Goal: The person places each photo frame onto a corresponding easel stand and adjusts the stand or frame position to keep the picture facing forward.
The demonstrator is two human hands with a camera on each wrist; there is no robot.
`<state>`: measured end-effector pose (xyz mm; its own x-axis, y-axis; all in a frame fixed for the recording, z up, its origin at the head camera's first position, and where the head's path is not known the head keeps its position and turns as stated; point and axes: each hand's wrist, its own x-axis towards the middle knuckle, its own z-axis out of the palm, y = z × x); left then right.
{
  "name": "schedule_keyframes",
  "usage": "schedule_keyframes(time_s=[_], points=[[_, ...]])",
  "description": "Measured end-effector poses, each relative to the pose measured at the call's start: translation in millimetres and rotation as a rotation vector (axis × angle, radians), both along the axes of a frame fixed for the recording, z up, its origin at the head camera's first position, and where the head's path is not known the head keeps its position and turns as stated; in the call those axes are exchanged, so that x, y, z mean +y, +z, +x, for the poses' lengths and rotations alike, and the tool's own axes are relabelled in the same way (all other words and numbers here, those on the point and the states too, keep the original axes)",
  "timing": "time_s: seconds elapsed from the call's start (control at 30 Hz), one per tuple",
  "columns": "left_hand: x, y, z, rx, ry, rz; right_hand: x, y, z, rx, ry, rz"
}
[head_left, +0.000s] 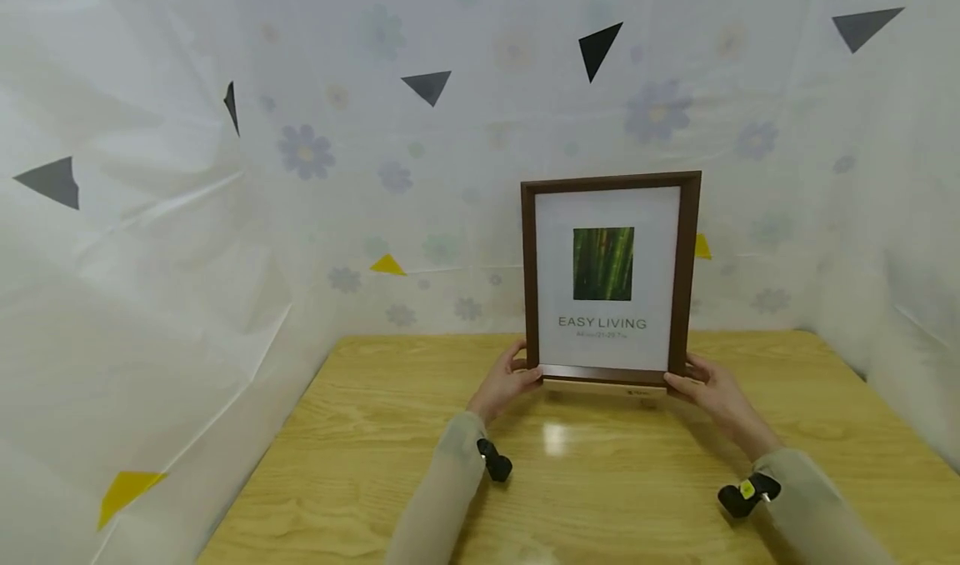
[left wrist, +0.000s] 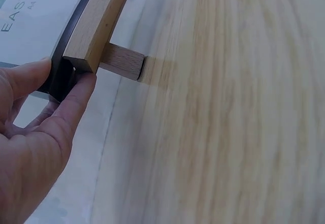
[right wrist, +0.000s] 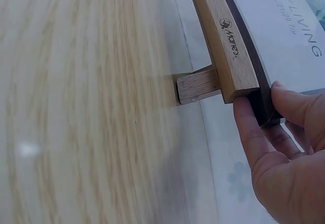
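Observation:
A dark brown picture frame (head_left: 682,282) stands nearly upright, with a white insert that reads EASY LIVING under a green bamboo picture. Below its bottom edge is a light wooden stand (right wrist: 218,31) with a ledge and short feet, printed "Maries". My left hand (head_left: 508,384) grips the frame's lower left corner, thumb in front. At the lower right corner my right hand (head_left: 712,394) holds it the same way. In both wrist views a finger touches the end of the wooden ledge. The frame hides most of the stand in the head view.
The wood-grain table (head_left: 360,465) reaches back to a pale flower-print curtain (head_left: 465,157). Plastic sheeting hangs at both sides, with grey, black and yellow triangles on it. A black wrist camera (head_left: 495,461) sits on my left sleeve, another (head_left: 742,498) on my right.

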<state>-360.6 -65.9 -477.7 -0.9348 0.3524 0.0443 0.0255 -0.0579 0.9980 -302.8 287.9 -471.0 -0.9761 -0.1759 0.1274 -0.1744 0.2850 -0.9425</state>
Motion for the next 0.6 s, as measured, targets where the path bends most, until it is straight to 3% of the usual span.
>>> schedule_keyframes(time_s=[0.23, 0.6], points=[[4, 5.8, 2.4, 0.018, 0.019, -0.009, 5, 0.8, -2.7, -0.004, 0.032, -0.092], [3, 3.2, 11.9, 0.008, 0.033, -0.037, 6, -7.3, -7.0, -0.019, 0.052, -0.140]])
